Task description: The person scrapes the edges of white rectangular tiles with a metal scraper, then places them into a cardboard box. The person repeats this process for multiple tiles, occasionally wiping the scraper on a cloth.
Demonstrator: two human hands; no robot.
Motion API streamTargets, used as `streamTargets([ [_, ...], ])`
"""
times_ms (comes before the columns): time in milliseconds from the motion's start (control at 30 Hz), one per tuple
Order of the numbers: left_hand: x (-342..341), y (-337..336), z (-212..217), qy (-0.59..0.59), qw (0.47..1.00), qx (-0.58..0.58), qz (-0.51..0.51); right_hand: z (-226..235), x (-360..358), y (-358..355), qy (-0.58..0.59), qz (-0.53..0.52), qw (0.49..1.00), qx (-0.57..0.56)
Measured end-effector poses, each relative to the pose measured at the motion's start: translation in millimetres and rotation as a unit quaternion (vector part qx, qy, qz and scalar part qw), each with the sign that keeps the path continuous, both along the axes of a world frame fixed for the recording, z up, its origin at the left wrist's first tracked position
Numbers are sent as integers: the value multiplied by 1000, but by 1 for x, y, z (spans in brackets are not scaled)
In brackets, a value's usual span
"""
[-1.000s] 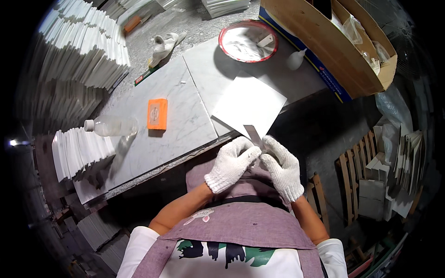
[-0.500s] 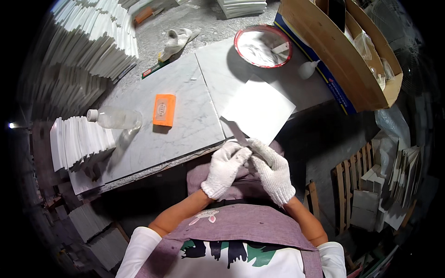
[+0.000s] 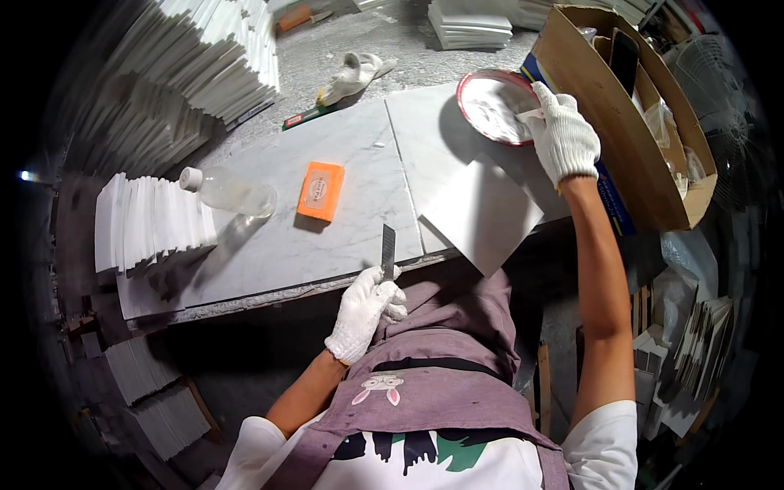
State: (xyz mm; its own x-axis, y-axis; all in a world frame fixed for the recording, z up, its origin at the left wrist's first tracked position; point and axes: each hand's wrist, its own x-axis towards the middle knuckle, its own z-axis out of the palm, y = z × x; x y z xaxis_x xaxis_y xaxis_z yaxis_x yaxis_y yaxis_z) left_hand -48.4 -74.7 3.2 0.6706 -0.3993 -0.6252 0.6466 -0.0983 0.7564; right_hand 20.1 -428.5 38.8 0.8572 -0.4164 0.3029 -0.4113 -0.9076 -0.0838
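Note:
My left hand (image 3: 365,314), in a white knitted glove, is closed round a narrow grey metal blade (image 3: 389,251) that stands upright, just off the table's front edge. My gloved right hand (image 3: 565,139) reaches to the right side of a red-rimmed bowl (image 3: 500,140) of white paste. Its thumb and fingers close on a small flat whitish spatula (image 3: 532,115), mostly hidden by the glove. A white square tile (image 3: 482,214) lies below the bowl, one corner jutting past the table edge.
An orange box (image 3: 320,192), a clear bottle (image 3: 237,194) and a stack of white tiles (image 3: 147,224) occupy the left. A loose glove (image 3: 357,75) lies at the back. A cardboard box (image 3: 645,139) borders the bowl on the right.
My hands, together at the blade before, have parted. The right has gone up and right to the bowl; the left keeps the blade, now turned upright. The view has shifted.

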Motion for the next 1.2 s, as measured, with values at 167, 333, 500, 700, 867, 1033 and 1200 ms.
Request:
streamTargets([
  [167,-6,19,-9,24,1000,-5,-1,-14,16,-30,65,25,998,1],
  [333,-3,24,-12,45,999,-3,-14,31,-31,2,-145,37,958,246],
  [500,2,20,-14,47,999,-1,-22,8,-96,123,-194,21,762,617],
  [700,5,12,-12,40,998,53,-17,-94,-115,203,-103,-12,809,579],
  [867,5,19,-11,66,997,45,14,-90,-116,207,-30,56,838,542],
  [1033,1,23,-13,54,998,12,7,-81,-103,203,-3,70,829,555],
  [1200,3,20,-14,70,996,21,48,-81,-106,224,-10,88,747,659],
])
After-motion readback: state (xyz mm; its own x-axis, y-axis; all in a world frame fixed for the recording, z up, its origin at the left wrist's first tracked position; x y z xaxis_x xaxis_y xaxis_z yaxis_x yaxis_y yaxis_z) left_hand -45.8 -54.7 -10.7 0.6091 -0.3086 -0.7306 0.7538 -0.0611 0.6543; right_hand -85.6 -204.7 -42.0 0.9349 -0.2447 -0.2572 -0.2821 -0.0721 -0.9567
